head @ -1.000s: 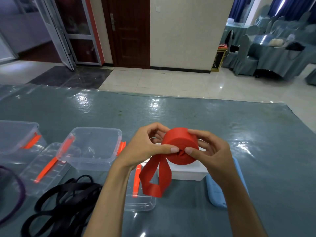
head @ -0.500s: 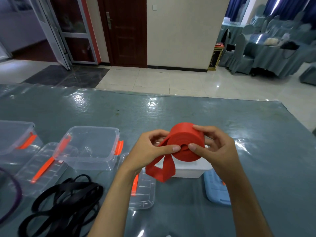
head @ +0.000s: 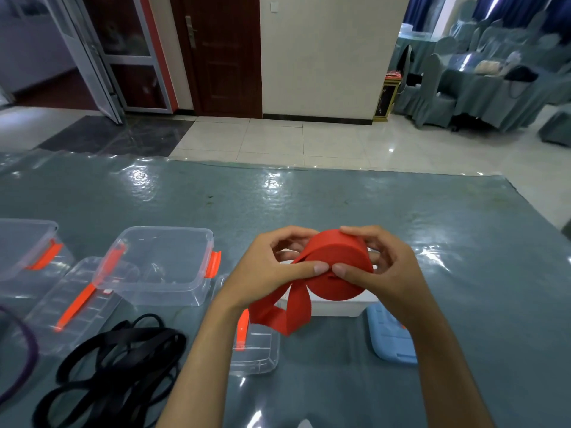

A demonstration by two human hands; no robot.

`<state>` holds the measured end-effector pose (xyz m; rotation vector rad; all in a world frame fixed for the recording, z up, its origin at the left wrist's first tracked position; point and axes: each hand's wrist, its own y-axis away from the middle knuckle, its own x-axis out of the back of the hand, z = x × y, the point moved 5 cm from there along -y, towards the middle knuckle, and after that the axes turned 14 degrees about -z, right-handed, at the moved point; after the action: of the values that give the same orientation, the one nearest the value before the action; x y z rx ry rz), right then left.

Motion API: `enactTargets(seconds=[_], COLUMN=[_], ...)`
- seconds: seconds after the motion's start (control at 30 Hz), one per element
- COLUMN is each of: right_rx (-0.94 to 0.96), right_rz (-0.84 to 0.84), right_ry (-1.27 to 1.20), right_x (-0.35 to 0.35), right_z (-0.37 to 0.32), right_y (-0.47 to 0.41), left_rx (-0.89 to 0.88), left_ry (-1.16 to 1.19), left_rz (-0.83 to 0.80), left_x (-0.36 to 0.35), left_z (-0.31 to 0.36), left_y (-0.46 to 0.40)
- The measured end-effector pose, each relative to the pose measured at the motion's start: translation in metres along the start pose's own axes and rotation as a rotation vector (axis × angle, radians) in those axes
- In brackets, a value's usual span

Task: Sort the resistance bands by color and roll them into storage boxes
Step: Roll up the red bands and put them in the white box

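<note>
**Red band nearly rolled, black pile not touched yet**

Banquet-hall sort of room, grey-blue table (head: 432,242) under a shiny clear cover. The red resistance band (head: 335,267) sat dead centre, held up off the table and wound into a fat coil, with just a short loose tail drooping toward 7 o'clock. Left hand (head: 272,273) gripped the coil's left side, thumb pressed on the front; right hand (head: 383,273) was curled round the right side, its thumb tip meeting the other one on the roll. So both hands were clenched on that band.

Right behind and below the coil was a white box (head: 340,305), my guess for where the roll was headed. A blue lid (head: 389,338) lay at 4 o'clock from it. Out at 9 o'clock stood an open clear box with orange clips (head: 160,264), looking empty, plus clear lids and another clear box further left. The black bands (head: 117,366) were a loose tangle at 8 o'clock, and a purple band (head: 27,359) peeked in at the left edge.

Progress-wise I'd say early: one roll almost finished, nothing visibly boxed.

No readable brands or writing anywhere.
</note>
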<state>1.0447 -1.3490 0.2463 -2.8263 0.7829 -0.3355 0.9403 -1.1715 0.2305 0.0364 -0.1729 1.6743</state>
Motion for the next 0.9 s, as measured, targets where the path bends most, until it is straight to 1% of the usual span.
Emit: enactTargets(seconds=[0.1,0.2,0.27,0.37,0.53,0.73,0.9], right_rx=[-0.054,-0.151,-0.167,-0.164,-0.127,-0.053,-0.029], right_rz=[0.044,-0.029,-0.094,-0.135,-0.047,-0.041,-0.012], right_ry=[-0.025,-0.023,-0.024,-0.103,-0.084,-0.106,-0.087], right_x=[-0.002,-0.005,-0.007,-0.006,-0.006,-0.013,-0.018], right_z=[0.009,0.018,0.018,0.011,0.011,0.008,0.011], right_y=[0.0,-0.003,-0.005,-0.006,-0.007,-0.007,-0.007], left_rx=[-0.027,-0.045,-0.049,-0.063,-0.066,-0.062,-0.07], left_ry=[0.007,-0.036,-0.048,-0.033,-0.029,0.034,0.0], left_rz=[0.001,0.034,0.041,0.018,0.009,-0.007,-0.042], left_x=[0.007,0.01,0.011,0.012,0.011,0.014,0.018], left_z=[0.002,0.002,0.001,-0.002,-0.006,-0.014,-0.014], left_y=[0.0,0.001,0.003,0.003,0.0,-0.002,-0.001])
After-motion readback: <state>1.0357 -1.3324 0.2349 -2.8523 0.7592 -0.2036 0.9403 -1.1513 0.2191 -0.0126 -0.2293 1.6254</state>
